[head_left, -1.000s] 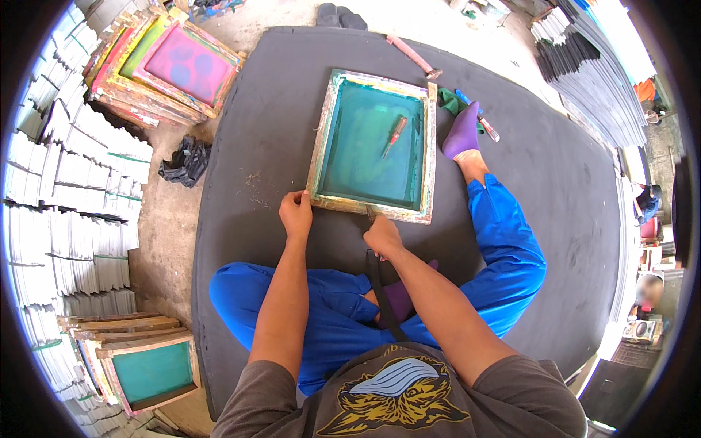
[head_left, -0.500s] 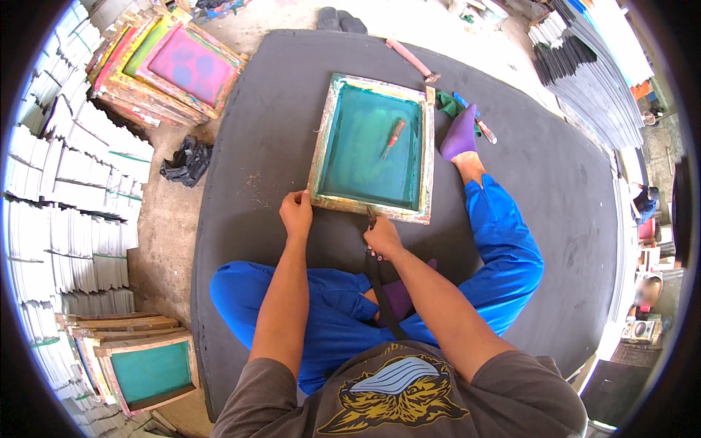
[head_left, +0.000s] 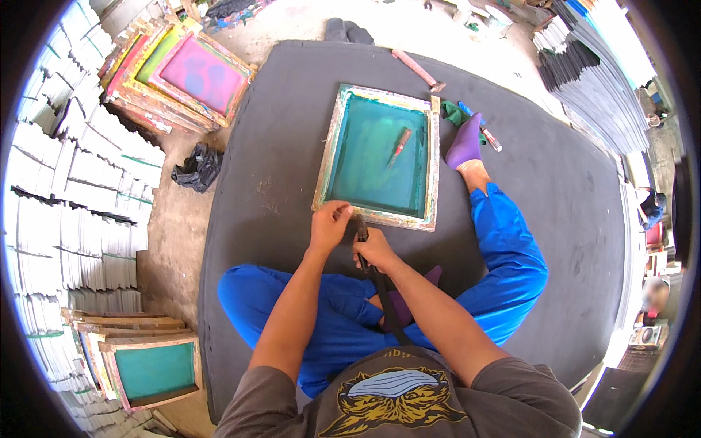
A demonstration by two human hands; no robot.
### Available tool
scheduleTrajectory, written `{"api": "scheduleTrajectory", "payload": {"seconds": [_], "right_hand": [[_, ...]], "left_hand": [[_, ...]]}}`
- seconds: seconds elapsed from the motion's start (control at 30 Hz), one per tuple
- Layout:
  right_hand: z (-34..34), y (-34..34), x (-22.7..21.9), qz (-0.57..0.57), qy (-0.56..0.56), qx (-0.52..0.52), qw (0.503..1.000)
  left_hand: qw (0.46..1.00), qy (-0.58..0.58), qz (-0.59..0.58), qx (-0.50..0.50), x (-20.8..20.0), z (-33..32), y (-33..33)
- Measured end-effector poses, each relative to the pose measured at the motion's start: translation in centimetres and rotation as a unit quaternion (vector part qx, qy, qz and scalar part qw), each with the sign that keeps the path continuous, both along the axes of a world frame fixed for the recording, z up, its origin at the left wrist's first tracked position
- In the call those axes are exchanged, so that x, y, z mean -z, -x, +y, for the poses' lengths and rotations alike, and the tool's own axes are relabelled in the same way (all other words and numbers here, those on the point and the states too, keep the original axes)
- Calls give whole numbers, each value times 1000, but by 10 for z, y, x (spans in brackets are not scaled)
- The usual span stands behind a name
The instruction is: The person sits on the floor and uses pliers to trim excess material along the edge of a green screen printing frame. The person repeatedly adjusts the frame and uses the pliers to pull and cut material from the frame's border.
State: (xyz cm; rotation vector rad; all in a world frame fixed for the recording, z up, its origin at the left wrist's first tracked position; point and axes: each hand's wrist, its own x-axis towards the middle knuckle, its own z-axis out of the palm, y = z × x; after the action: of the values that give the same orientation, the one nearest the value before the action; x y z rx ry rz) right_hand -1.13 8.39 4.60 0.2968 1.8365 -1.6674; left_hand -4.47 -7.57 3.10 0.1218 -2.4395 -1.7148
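Observation:
A wooden screen-printing frame [head_left: 432, 157] with teal mesh lies flat on a dark grey mat [head_left: 277, 146] in front of me. A small reddish tool [head_left: 399, 145] rests on the mesh. My left hand [head_left: 328, 225] presses on the frame's near edge, fingers curled over the wood. Next to it, my right hand [head_left: 374, 248] grips a dark metal hand tool [head_left: 361, 230] whose tip meets the same near edge. I sit on the mat in blue trousers, right leg stretched beside the frame, foot in a purple sock [head_left: 464, 143].
More coloured frames [head_left: 186, 73] are stacked at the upper left and others [head_left: 146, 365] at the lower left. White sheet stacks [head_left: 66, 219] line the left; dark ones [head_left: 584, 73] the upper right. A hammer [head_left: 416, 69] and black bag [head_left: 196, 168] lie nearby.
My right hand has shifted a little to the left along the frame's near edge, closer to my left hand. The frame itself has stayed put.

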Motion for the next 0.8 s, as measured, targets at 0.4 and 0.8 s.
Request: {"api": "scheduleTrajectory", "payload": {"seconds": [0.4, 0.8], "right_hand": [[-13, 0, -32, -56, 104, -45, 992], [-39, -17, -42, -113, 91, -101, 984]], "left_hand": [[995, -56, -66, 53, -12, -12, -6], [996, -41, -47, -63, -17, -60, -17]]}}
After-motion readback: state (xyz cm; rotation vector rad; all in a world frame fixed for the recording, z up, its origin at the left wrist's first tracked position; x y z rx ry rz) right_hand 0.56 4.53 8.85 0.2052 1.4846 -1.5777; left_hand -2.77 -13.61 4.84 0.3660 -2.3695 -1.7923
